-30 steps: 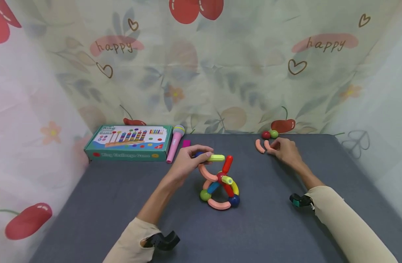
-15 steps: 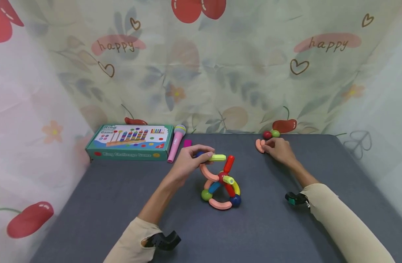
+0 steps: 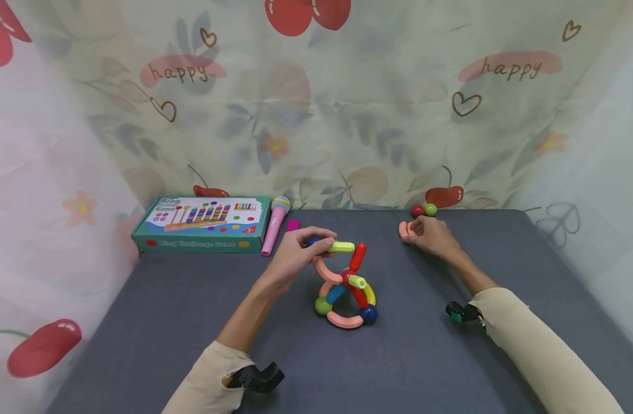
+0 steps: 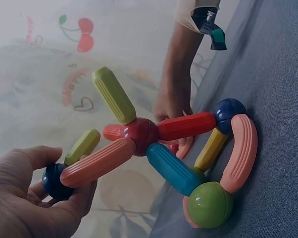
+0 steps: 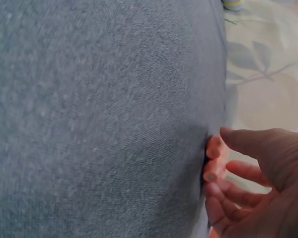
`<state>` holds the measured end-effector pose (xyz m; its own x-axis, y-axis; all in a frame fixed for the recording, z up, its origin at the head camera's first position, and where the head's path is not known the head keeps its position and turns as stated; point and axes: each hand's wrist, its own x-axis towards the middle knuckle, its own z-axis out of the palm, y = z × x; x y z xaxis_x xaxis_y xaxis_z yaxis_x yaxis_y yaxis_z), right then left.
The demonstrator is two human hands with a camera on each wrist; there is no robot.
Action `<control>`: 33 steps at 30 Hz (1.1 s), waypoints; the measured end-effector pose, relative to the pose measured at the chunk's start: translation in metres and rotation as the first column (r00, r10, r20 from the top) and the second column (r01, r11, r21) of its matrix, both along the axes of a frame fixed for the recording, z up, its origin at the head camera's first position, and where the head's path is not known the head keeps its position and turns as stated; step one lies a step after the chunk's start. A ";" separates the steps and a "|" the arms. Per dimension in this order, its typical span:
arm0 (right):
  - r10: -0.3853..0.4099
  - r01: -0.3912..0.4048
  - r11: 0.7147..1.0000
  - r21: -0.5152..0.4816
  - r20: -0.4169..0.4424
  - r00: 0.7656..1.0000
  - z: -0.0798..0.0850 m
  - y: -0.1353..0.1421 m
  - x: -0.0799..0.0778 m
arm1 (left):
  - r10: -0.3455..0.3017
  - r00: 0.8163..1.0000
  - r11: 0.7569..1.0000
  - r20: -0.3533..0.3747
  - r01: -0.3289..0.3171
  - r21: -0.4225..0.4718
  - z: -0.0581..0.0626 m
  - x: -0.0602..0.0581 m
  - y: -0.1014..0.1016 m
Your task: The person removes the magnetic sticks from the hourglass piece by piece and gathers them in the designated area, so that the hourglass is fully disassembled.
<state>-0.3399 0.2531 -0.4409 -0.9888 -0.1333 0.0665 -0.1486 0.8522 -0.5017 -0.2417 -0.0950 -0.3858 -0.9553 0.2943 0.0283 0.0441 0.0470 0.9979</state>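
Note:
My left hand (image 3: pixel 293 259) holds a dark blue ball (image 4: pixel 53 182) at the raised end of a magnetic stick-and-ball structure. From that ball a curved pink stick (image 4: pixel 102 161) runs to a central red ball (image 4: pixel 139 136), and a short yellow-green stick (image 3: pixel 342 247) also sticks out. Red, blue, yellow and pink sticks form the base, with a green ball (image 4: pixel 210 204) and another blue ball (image 3: pixel 369 313) at its corners. At the back right, my right hand (image 3: pixel 435 237) pinches a curved pink stick (image 5: pixel 212 175), lying against a second pink stick (image 5: pixel 214 145); fingers partly hide both.
Behind the right hand lie a loose red ball (image 3: pixel 417 211) and green ball (image 3: pixel 430 210). A boxed ring game (image 3: pixel 202 225), a pink toy microphone (image 3: pixel 276 225) and a magenta piece (image 3: pixel 293 225) stand at the back left. A patterned curtain (image 3: pixel 316 115) borders the grey table (image 3: pixel 399 356).
My right hand has moved left, bringing its curved pink stick against the other, closing the gap between them. My left hand and the structure have stayed in place.

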 end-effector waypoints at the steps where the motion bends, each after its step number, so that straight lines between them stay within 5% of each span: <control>1: -0.006 0.006 1.000 0.003 0.002 1.000 0.001 -0.001 0.000 | -0.001 1.000 1.000 0.002 0.001 0.001 0.000 0.000 0.000; 8: 0.017 -0.019 1.000 -0.014 -0.112 0.994 0.023 -0.018 0.018 | -0.012 1.000 1.000 0.004 0.012 0.009 -0.002 -0.001 0.002; 13: 0.147 -0.157 0.987 -0.040 -0.187 0.971 0.059 -0.045 0.049 | -0.025 1.000 1.000 -0.015 0.025 0.007 -0.003 0.000 0.002; 16: 0.279 -0.294 0.955 -0.036 -0.221 0.934 0.080 -0.065 0.069 | -0.037 0.999 0.999 -0.034 0.037 0.002 -0.002 0.001 0.000; 20: 0.449 -0.465 0.885 0.005 -0.267 0.853 0.099 -0.092 0.090 | -0.061 0.996 0.998 -0.062 0.061 0.001 0.000 0.001 -0.002; 26: 0.586 -0.588 0.802 0.108 -0.335 0.738 0.102 -0.120 0.104 | -0.122 0.989 0.992 -0.082 0.124 0.021 0.002 0.000 -0.002; 29: 0.594 -0.591 0.796 0.131 -0.354 0.722 0.098 -0.124 0.105 | -0.137 0.988 0.990 -0.078 0.138 0.007 0.002 0.000 -0.002; 33: 0.579 -0.585 0.804 0.104 -0.358 0.733 0.100 -0.122 0.106 | -0.145 0.987 0.989 -0.072 0.143 -0.032 0.006 -0.001 -0.004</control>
